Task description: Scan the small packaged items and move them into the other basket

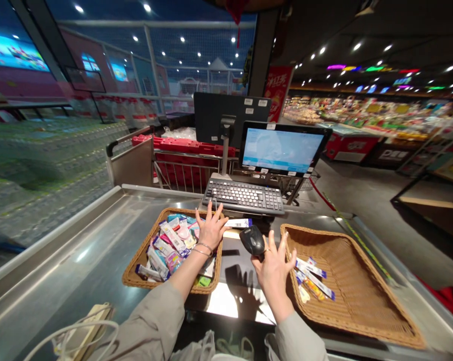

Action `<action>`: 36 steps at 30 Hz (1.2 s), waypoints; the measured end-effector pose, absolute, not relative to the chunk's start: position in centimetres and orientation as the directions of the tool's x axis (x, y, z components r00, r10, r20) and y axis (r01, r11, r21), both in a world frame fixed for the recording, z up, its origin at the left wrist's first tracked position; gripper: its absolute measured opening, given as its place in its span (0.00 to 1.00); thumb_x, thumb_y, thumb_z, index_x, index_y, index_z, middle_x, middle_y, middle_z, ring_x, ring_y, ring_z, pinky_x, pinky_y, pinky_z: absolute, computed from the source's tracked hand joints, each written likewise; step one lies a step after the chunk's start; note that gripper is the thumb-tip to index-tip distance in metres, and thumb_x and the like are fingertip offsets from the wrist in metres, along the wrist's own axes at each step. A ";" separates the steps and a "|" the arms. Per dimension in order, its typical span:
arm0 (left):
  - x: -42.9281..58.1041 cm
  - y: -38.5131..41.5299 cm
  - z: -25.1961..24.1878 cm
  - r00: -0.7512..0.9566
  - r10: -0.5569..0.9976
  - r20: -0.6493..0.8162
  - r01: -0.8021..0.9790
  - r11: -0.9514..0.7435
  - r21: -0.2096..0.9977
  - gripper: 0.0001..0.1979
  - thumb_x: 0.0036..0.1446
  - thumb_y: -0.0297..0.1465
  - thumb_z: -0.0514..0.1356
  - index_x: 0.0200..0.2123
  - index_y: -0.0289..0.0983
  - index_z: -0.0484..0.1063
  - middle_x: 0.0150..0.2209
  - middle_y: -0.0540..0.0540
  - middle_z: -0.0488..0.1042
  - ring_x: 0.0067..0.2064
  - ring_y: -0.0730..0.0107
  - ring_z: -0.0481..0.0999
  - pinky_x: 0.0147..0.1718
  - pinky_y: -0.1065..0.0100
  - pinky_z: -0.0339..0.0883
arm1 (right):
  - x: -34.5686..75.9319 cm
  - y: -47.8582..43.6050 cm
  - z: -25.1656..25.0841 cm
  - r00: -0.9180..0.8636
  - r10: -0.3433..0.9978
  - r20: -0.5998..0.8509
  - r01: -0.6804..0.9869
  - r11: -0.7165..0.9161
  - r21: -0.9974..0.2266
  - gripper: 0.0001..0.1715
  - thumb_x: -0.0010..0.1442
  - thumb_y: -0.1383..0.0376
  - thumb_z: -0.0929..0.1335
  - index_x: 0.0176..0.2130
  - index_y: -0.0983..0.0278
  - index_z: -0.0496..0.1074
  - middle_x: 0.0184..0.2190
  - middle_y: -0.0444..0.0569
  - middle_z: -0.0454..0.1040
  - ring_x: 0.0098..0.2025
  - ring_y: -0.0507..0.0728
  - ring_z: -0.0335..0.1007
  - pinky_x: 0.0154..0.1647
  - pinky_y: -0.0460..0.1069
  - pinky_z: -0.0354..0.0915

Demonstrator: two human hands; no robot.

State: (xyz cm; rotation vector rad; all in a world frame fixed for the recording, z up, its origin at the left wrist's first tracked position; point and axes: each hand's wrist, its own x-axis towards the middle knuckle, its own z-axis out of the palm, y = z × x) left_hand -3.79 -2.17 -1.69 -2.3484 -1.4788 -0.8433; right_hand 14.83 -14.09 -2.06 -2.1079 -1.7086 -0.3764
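My left hand (211, 228) is over the right side of a wicker basket (136, 281) filled with small wrapped packets (173, 238). Its fingers are spread, and a white and purple packet (238, 223) lies by its thumb, just right of the basket. My right hand (273, 265) has its fingers apart beside a black barcode scanner (252, 240), whose lower end is partly hidden by the hand. To the right, a second wicker basket (354, 281) holds several packets (314, 276) near its left side.
Behind the baskets are a black keyboard (245, 195) and a lit screen (282, 150). A metal rim (60, 235) edges the counter. A pale object with a white cable (85, 331) lies at the lower left. A cart (188, 168) stands beyond.
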 end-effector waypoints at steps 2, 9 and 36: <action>-3.4 -2.1 -1.7 0.334 0.737 0.588 0.875 -0.475 0.099 0.10 0.59 0.39 0.60 0.44 0.49 0.78 0.66 0.49 0.59 0.70 0.43 0.44 0.60 0.26 0.27 | 15.1 -14.3 -2.1 0.228 0.861 0.454 0.973 -0.184 -0.139 0.30 0.57 0.64 0.65 0.58 0.60 0.66 0.66 0.52 0.57 0.71 0.68 0.29 0.62 0.71 0.38; -1.7 -2.0 -1.4 0.379 0.717 0.585 0.841 -0.530 0.104 0.12 0.58 0.41 0.61 0.44 0.49 0.77 0.66 0.48 0.59 0.70 0.41 0.44 0.59 0.25 0.28 | 16.0 -15.2 -2.1 0.294 0.838 0.461 0.956 -0.246 -0.162 0.29 0.58 0.62 0.63 0.58 0.63 0.66 0.65 0.55 0.58 0.71 0.68 0.29 0.61 0.72 0.39; 5.9 -2.6 -0.6 0.549 0.587 0.596 0.691 -0.719 0.071 0.13 0.59 0.44 0.60 0.45 0.50 0.77 0.66 0.50 0.59 0.70 0.42 0.44 0.60 0.26 0.24 | 19.8 -19.4 -2.0 0.459 0.715 0.526 0.878 -0.455 -0.148 0.25 0.61 0.59 0.62 0.54 0.66 0.69 0.63 0.57 0.62 0.71 0.68 0.30 0.62 0.71 0.39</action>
